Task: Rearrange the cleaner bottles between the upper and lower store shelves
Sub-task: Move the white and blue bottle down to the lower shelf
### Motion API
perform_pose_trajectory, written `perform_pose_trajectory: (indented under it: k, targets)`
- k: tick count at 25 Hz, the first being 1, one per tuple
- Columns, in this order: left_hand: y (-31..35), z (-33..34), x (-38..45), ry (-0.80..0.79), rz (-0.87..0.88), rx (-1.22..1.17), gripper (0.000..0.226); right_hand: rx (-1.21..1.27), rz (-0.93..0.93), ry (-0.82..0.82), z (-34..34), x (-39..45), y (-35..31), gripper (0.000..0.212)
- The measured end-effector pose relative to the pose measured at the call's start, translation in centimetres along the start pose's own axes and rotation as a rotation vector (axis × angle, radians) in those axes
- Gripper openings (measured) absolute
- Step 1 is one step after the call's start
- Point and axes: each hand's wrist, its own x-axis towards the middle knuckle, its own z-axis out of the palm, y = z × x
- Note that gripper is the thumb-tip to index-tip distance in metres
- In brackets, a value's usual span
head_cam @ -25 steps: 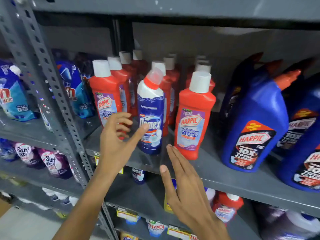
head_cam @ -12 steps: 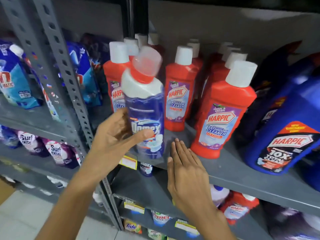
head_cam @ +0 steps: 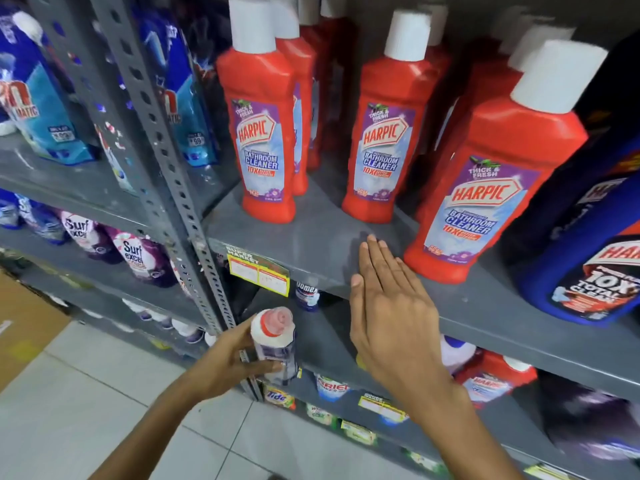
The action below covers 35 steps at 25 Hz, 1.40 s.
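My left hand (head_cam: 235,362) grips a blue-and-white Domex bottle (head_cam: 277,344) with a red-ringed cap, held upright in front of the lower shelf (head_cam: 322,337). My right hand (head_cam: 388,306) is flat with fingers together, resting at the front edge of the upper shelf (head_cam: 311,244) and holding nothing. Red Harpic bathroom cleaner bottles (head_cam: 263,133) with white caps stand in rows on the upper shelf; the nearest one (head_cam: 491,188) is just right of my right fingertips. Another Domex bottle (head_cam: 306,294) stands further back on the lower shelf.
Large blue Harpic bottles (head_cam: 588,265) fill the upper shelf's right side. A perforated grey upright (head_cam: 162,140) divides the bays, with detergent pouches (head_cam: 38,98) to its left. A yellow price tag (head_cam: 258,273) hangs on the shelf edge. Tiled floor (head_cam: 86,393) lies below left.
My left hand has lifted the Domex bottle off the upper shelf and lowered it to the lower shelf's level. The right hand stayed at the upper shelf's edge.
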Motion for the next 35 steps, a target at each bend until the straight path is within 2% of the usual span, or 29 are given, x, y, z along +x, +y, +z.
perform_pose_trajectory:
  k: [3, 8, 11, 16, 19, 21, 24, 27, 29, 30, 32, 33, 35]
  targets:
    - [-3.7, 1.7, 4.1, 0.079, -0.069, -0.029, 0.071, 0.0, 0.011, 0.046, 0.2, -0.1, -0.2, 0.053]
    - [-5.5, 2.2, 8.7, 0.095, -0.146, -0.106, 0.058, 0.008, 0.013, 0.08, 0.3, -0.2, -0.2, 0.051]
    - [-6.2, 2.1, 10.0, 0.125, -0.258, -0.249, 0.052, 0.001, 0.016, 0.082, 0.3, -0.1, -0.3, 0.051]
    - [-6.6, 2.1, 11.4, 0.078, -0.375, -0.378, 0.052, 0.007, 0.021, 0.088, 0.5, -0.2, -0.3, 0.051]
    - [-6.5, 2.1, 11.9, 0.116, -0.471, -0.633, 0.035, 0.011, 0.024, 0.09, 0.6, -0.2, -0.3, 0.052]
    - [-6.6, 2.1, 12.1, 0.121, -0.497, -0.682, 0.031, 0.012, 0.021, 0.081, 0.6, -0.3, -0.3, 0.052]
    - [-6.2, 2.4, 11.7, 0.093, -0.475, -0.649, 0.044, 0.023, 0.019, 0.082, 0.6, -0.4, -0.3, 0.052]
    - [-6.0, 1.9, 10.6, 0.052, -0.433, -0.651, 0.068, 0.127, -0.015, 0.188, 0.9, -0.6, -0.2, 0.049]
    - [-6.3, 1.4, 9.6, 0.09, -0.431, -0.504, 0.078, 0.328, -0.098, 0.285, 1.5, -2.1, 0.6, 0.047]
    - [-6.4, 1.5, 8.7, 0.139, -0.438, -0.342, 0.072, 0.435, -0.147, 0.315, 2.1, -3.5, 1.3, 0.047]
    - [-7.2, 3.3, 6.1, 0.283, -0.448, 0.06, 0.039, 0.577, -0.202, 0.335, 3.5, -7.3, 3.3, 0.049]
    - [-7.7, 5.1, 4.4, 0.334, -0.443, 0.219, 0.033, 0.606, -0.189, 0.326, 4.5, -9.4, 4.6, 0.049]
    - [-7.7, 10.6, 1.4, 0.248, -0.41, 0.283, 0.042, 0.62, -0.076, 0.283, 6.7, -13.7, 8.3, 0.049]
